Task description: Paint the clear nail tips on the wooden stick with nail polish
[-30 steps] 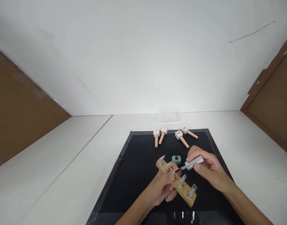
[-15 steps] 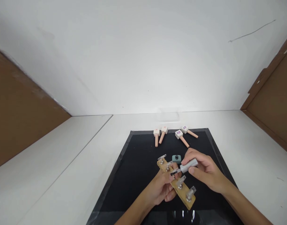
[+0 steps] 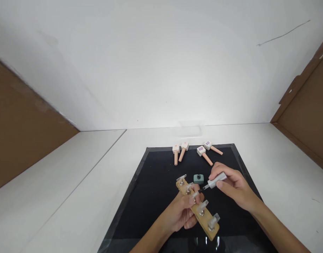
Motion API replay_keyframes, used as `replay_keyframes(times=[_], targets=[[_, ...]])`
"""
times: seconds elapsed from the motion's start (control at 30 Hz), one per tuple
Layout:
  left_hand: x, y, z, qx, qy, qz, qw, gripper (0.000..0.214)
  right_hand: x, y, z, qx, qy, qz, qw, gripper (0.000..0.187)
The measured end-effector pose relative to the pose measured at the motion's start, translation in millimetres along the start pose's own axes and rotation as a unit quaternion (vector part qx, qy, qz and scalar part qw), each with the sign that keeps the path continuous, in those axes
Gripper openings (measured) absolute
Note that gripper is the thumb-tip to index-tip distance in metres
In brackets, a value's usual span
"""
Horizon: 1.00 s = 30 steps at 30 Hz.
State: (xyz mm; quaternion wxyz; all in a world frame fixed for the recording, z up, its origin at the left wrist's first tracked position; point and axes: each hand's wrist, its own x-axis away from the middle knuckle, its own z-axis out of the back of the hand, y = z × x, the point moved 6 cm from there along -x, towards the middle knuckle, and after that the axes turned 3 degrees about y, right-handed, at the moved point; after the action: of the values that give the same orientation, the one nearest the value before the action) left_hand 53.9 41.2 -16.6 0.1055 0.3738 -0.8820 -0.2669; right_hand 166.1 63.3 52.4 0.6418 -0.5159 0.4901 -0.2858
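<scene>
My left hand point(image 3: 182, 211) grips a yellowish nail tip stand point(image 3: 203, 218), a slanted bar carrying several clear nail tips on metal posts. Thumb and fingers close around its middle. Between the fingers of my right hand point(image 3: 231, 184) is a nail polish brush point(image 3: 216, 180) with a pale grey cap handle. Its dark bristles point down-left and meet the end of the middle nail tip point(image 3: 195, 195), as far as I can see. Just behind the stand, a teal polish bottle point(image 3: 198, 179) stands uncapped, its dark neck opening upward.
At the back of the black mat point(image 3: 156, 175) lie several white polish bottles with peach caps, among them one bottle point(image 3: 176, 149) on the left and another point(image 3: 201, 151) on the right. A clear tray point(image 3: 189, 131) sits by the white wall. Brown panels point(image 3: 24, 123) flank the table.
My right hand has drawn the brush slightly right and up, from over the middle nail tip to its outer end. The left hand and stand have barely moved.
</scene>
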Motion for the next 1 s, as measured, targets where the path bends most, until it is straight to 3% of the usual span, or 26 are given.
replay_keyframes(times=[0.2, 0.43, 0.67, 0.77, 0.93, 1.0], targets=[[1, -1, 0.8, -0.013, -0.009, 0.004, 1.0, 0.028, -1, 4, 6, -0.027, 0.04, 0.01, 0.999, 0.017], [-2, -5, 2.6, -0.048, -0.007, 0.03, 0.998, 0.026, 0, -3, -9, -0.033, -0.021, -0.014, 0.999, 0.021], [-2, -6, 1.5, -0.065, -0.023, 0.031, 0.997, 0.028, 0, 2, -9, -0.026, -0.023, -0.034, 0.999, 0.023], [-1, -5, 1.3, -0.051, -0.025, 0.027, 0.998, 0.026, 0, 11, -1, -0.037, 0.016, -0.054, 0.998, 0.022], [0, -4, 6.3, -0.012, -0.011, 0.017, 1.0, 0.026, -1, 17, 16, -0.093, 0.152, -0.08, 0.981, 0.028], [0, -4, 9.0, 0.009, 0.005, 0.02, 1.0, 0.027, -1, 18, 16, -0.127, 0.169, -0.101, 0.972, 0.029]])
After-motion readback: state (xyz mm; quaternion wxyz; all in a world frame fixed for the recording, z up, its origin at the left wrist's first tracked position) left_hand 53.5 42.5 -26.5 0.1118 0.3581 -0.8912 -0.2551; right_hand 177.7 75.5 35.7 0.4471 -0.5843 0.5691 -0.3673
